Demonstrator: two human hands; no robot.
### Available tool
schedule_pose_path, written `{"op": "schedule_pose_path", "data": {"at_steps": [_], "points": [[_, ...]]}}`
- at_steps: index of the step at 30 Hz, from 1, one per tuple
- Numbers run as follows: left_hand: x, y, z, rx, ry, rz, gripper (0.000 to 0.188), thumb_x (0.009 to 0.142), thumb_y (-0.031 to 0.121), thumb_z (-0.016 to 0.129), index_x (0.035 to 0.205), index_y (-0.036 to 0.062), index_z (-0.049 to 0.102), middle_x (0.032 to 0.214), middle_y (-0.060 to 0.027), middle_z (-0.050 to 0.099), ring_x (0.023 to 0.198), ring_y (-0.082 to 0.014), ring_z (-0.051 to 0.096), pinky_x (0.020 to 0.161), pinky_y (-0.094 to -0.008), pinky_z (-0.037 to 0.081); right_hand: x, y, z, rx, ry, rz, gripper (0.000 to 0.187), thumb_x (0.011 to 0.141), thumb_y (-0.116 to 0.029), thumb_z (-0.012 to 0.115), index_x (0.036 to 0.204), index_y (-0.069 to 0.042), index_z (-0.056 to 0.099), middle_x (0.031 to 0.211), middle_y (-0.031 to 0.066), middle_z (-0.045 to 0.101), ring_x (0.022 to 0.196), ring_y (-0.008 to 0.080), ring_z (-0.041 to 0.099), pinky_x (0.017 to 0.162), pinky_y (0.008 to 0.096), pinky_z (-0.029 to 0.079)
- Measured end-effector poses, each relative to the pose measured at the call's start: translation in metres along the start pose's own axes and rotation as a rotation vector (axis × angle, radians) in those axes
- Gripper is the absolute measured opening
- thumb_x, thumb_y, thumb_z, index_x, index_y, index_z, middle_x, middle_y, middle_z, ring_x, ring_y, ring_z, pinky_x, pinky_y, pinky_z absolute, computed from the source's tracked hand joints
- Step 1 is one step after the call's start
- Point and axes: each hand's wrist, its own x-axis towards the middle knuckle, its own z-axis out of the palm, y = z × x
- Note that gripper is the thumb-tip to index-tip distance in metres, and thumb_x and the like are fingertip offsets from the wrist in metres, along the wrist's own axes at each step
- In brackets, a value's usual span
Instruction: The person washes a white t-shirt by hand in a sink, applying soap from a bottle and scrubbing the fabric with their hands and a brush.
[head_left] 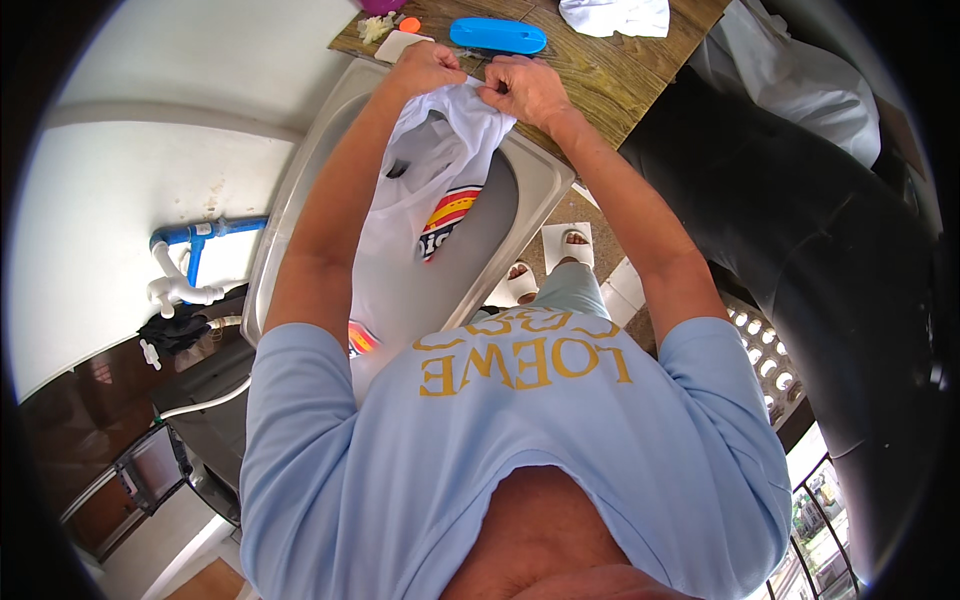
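Observation:
A wet white garment (pixel 440 110) with red, yellow and dark printed patches hangs from my hands into a grey sink basin (pixel 548 188). Its lower part lies in the cloudy basin. My left hand (pixel 428 70) pinches the garment's top edge at the far end of the sink. To its right, my right hand (pixel 528 88) grips the same edge with curled fingers. A short stretch of cloth spans between the two hands. Just beyond them, a blue oblong object (pixel 497 36), possibly a scrub brush, lies on a wood-patterned board.
The wood-patterned board (pixel 610 85) adjoins the sink's far end and carries a white cloth (pixel 615 15) and a small orange item (pixel 409 24). Blue and white pipes (pixel 195 240) run along the left wall. A large black covered object (pixel 790 230) stands at the right.

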Motion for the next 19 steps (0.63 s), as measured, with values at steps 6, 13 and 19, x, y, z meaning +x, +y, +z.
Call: {"op": "schedule_pose_path", "data": {"at_steps": [6, 13, 19], "points": [[-0.004, 0.003, -0.006, -0.088, -0.044, -0.002, 0.017, 0.07, 0.013, 0.076, 0.083, 0.0028, 0.07, 0.079, -0.0029, 0.069, 0.071, -0.0113, 0.062, 0.069, -0.0258, 0.05, 0.0, 0.0, 0.0, 0.004, -0.001, 0.0, 0.019, 0.076, -0.024, 0.067, 0.07, -0.01, 0.055, 0.075, 0.0011, 0.06, 0.075, 0.0248, 0.06, 0.07, 0.0365, 0.046], [-0.003, 0.002, -0.002, -0.019, -0.045, -0.027, 0.012, 0.074, 0.011, 0.073, 0.083, 0.0043, 0.069, 0.079, -0.0009, 0.066, 0.073, -0.0093, 0.059, 0.07, -0.0246, 0.048, -0.001, 0.002, 0.0, -0.008, -0.052, 0.003, 0.02, 0.078, -0.029, 0.065, 0.073, -0.011, 0.057, 0.078, 0.0014, 0.06, 0.081, 0.0247, 0.061, 0.073, 0.0386, 0.046], [-0.006, 0.002, -0.008, -0.057, -0.075, -0.022, 0.012, 0.076, 0.014, 0.072, 0.086, 0.0071, 0.069, 0.081, -0.0001, 0.066, 0.079, -0.0085, 0.058, 0.077, -0.0253, 0.047, 0.0, 0.004, 0.002, -0.002, -0.048, 0.005, 0.02, 0.078, -0.027, 0.067, 0.073, -0.011, 0.056, 0.077, 0.0025, 0.06, 0.077, 0.0264, 0.06, 0.07, 0.0386, 0.047]]}}
